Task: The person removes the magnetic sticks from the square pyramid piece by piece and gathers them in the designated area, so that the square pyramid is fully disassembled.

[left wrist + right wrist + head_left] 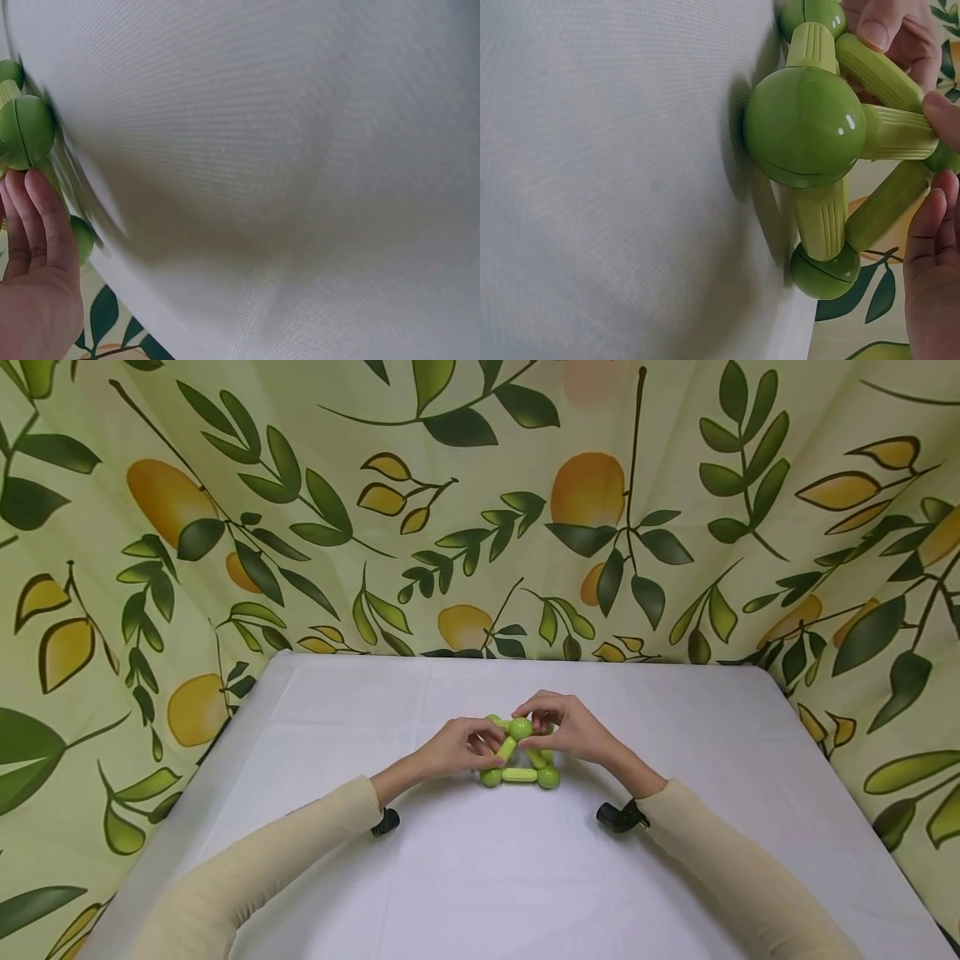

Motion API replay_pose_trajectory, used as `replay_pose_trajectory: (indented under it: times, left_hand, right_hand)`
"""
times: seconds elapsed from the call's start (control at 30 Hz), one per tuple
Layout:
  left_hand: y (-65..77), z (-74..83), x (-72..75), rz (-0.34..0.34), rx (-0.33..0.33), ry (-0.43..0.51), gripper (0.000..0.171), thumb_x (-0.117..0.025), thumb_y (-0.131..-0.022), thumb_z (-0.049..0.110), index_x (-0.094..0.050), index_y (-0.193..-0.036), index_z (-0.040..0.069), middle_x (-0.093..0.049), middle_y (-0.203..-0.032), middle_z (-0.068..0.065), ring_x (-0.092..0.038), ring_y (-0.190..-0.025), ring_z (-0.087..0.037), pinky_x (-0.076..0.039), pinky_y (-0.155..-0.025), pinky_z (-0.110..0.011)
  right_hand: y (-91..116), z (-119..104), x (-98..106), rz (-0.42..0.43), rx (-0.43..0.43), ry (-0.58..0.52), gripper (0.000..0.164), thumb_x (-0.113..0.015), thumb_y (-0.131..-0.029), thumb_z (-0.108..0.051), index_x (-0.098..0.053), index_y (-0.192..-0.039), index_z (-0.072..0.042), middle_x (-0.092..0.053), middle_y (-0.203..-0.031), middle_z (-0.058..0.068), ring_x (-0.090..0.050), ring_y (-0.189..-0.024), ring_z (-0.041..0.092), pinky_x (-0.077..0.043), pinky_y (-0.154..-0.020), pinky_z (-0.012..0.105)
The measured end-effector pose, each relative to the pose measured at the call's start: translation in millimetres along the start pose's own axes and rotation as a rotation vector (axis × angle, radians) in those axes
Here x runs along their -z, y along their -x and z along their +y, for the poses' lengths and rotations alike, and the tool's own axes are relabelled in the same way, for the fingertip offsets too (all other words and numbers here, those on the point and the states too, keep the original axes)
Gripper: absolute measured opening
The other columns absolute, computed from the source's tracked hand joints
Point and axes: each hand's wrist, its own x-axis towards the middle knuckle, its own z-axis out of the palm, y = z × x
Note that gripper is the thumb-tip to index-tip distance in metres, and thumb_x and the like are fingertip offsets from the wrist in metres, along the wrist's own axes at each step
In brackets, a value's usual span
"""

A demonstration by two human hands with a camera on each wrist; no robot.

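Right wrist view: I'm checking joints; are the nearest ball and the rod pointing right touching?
Touching: the right wrist view shows the rod pointing right meeting the nearest ball with no visible gap.

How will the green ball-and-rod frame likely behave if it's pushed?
The green ball-and-rod frame probably won't roll: its base balls sit apart on the white tablecloth, joined by rods. It looks stiff, as the rods show no bend. Glossy balls may slide easily.

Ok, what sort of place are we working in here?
Probably an indoor tabletop workspace, screened off by cloth: a table under a white cover, leaf-and-fruit patterned fabric hanging behind and beside it, and a green ball-and-rod frame on top.
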Motion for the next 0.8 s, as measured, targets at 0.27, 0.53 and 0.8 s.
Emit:
replay_pose_trajectory:
  times: [0.27,0.53,0.8]
  left_hand:
    - [-0.4,-2.1,-1.1,-0.012,0.008,-0.005,0.022,-0.08,-0.09,0.007,-0.069,-0.108,0.001,-0.068,-0.096,-0.002,-0.066,-0.086,-0.015,-0.056,-0.078,-0.029]
    - [-1.6,-1.2,-1.0,-0.019,0.007,-0.014,0.023,-0.08,-0.089,0.006,-0.068,-0.108,0.001,-0.067,-0.096,-0.002,-0.065,-0.085,-0.015,-0.055,-0.078,-0.028]
    - [-2.6,1.1,2.5,0.0,0.025,-0.022,0.023,-0.08,-0.09,0.009,-0.068,-0.108,0.003,-0.068,-0.097,-0.002,-0.066,-0.086,-0.015,-0.055,-0.08,-0.029]
  right_hand:
    - [1.7,1.6,-0.9,0.006,0.004,0.033,0.036,-0.089,-0.079,-0.005,-0.074,-0.112,-0.011,-0.064,-0.096,0.003,-0.056,-0.081,0.023,-0.049,-0.068,0.029]
    - [2.3,4.8,-1.9,0.014,0.017,0.035,0.036,-0.089,-0.079,-0.006,-0.073,-0.111,-0.012,-0.064,-0.098,0.002,-0.056,-0.08,0.024,-0.049,-0.067,0.03]
    - [-0.3,4.1,-1.9,0.012,0.009,0.008,0.037,-0.088,-0.08,-0.004,-0.072,-0.112,-0.009,-0.063,-0.1,0.005,-0.056,-0.08,0.029,-0.048,-0.067,0.032]
